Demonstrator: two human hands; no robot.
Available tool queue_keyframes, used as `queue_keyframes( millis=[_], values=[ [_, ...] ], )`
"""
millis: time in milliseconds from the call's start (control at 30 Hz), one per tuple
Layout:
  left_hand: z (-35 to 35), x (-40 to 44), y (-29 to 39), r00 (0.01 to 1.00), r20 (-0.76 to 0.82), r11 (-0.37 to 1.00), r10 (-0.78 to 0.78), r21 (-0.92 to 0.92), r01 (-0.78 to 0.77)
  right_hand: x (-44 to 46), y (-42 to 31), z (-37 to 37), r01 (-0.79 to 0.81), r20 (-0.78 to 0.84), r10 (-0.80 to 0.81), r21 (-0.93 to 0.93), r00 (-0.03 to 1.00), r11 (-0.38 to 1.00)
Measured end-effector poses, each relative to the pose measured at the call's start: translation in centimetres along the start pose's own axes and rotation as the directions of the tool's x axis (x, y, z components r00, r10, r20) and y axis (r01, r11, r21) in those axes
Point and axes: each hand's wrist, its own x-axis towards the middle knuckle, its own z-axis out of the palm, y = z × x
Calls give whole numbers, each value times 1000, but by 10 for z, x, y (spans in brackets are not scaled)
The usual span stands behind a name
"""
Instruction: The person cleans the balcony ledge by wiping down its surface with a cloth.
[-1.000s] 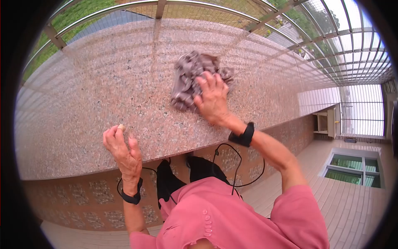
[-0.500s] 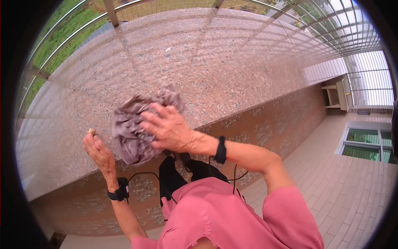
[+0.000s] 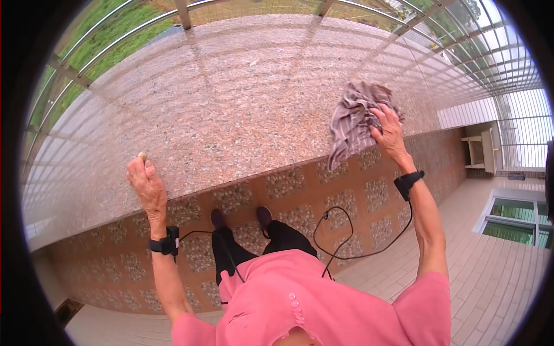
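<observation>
A crumpled purple-brown striped cloth lies on the speckled pink stone ledge, right of centre. One corner of it droops over the ledge's front edge. My right hand is on the cloth's right side, fingers curled into its folds. Far to the left, my left hand is closed above the front part of the ledge. A small beige piece shows at its fingertips, too small to name.
Metal railings run along the ledge's far side, with grass beyond. Black cables hang from both wristbands. My feet stand on a pebble-patterned floor. A beige shelf unit and a window are at the right.
My right hand has swept the cloth from the left-centre of the ledge to the right, and the cloth has spread out somewhat. My left hand stays closed in nearly the same place.
</observation>
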Motion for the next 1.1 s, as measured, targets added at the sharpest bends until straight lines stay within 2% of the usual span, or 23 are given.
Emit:
queue_keyframes(
  millis=[67, 100, 167, 233, 300, 367, 433, 533, 600, 633, 700, 767, 833, 867, 933, 967, 1033, 1067, 1100],
  values=[
    [2, 0, 2, 1000, -19, 1000, -4, -7, 3, -4, -4, 5, -100, -28, 101, 34, 995, 994],
    [1, 0, 1, 999, -33, 1000, -3, -11, 3, -3, -14, 10, -88, -28, 89, 41, 996, 995],
    [2, -1, -1, 999, -47, 999, -13, -41, 11, -1, -39, 21, -236, -77, 243, 89, 967, 968],
    [-1, -1, 0, 998, -55, 997, -13, -81, 8, 4, -80, 25, -226, -64, 230, 71, 971, 972],
    [-5, -1, 7, 990, -46, 954, -134, -277, 117, 11, -137, 30, -203, -67, 202, 0, 977, 979],
    [-5, -3, 6, 985, -53, 927, -167, -347, 139, 21, -194, 37, -123, -85, 119, -33, 989, 992],
    [-7, -6, 3, 976, -61, 897, -209, -409, 167, 31, -252, 41, -20, -117, 20, 1, 993, 1000],
    [-10, -6, 2, 976, -94, 862, -195, -491, 124, 44, -337, 47, 100, -134, -89, 74, 987, 992],
    [-21, -6, -2, 961, 15, 729, -275, -649, 219, 52, -390, 52, 172, -135, -152, 152, 979, 973],
    [-27, -9, -12, 959, 9, 727, -282, -651, 220, 56, -416, 54, 206, -132, -183, 187, 974, 961],
    [-45, -20, -44, 968, -117, 871, -221, -470, 142, 63, -468, 60, 241, -119, -217, 255, 969, 937],
    [-68, -24, -86, 950, -192, 923, -247, -346, 170, 71, -517, 66, 277, -108, -256, 312, 961, 909],
    [-92, -23, -130, 952, -176, 968, -249, -86, 237, 84, -560, 75, 355, -105, -341, 355, 934, 865],
    [-96, -24, -151, 953, -181, 969, -242, -94, 228, 92, -578, 79, 354, -112, -337, 347, 935, 868],
    [-100, -24, -184, 966, -176, 968, -188, 136, 213, 109, -603, 85, 499, -102, -499, 370, 860, 784],
    [-99, -24, -193, 967, -183, 970, -177, 133, 203, 116, -606, 85, 499, -113, -494, 364, 862, 786],
    [-91, -24, -199, 979, -121, 925, -166, 324, 196, 128, -603, 91, 599, -60, -625, 371, 778, 710],
    [-89, -26, -202, 980, -121, 930, -157, 315, 188, 131, -598, 94, 626, -68, -649, 359, 758, 692],
    [-90, -26, -200, 971, -91, 910, -221, 340, 239, 133, -592, 93, 623, -67, -645, 352, 761, 699]
  ],
)
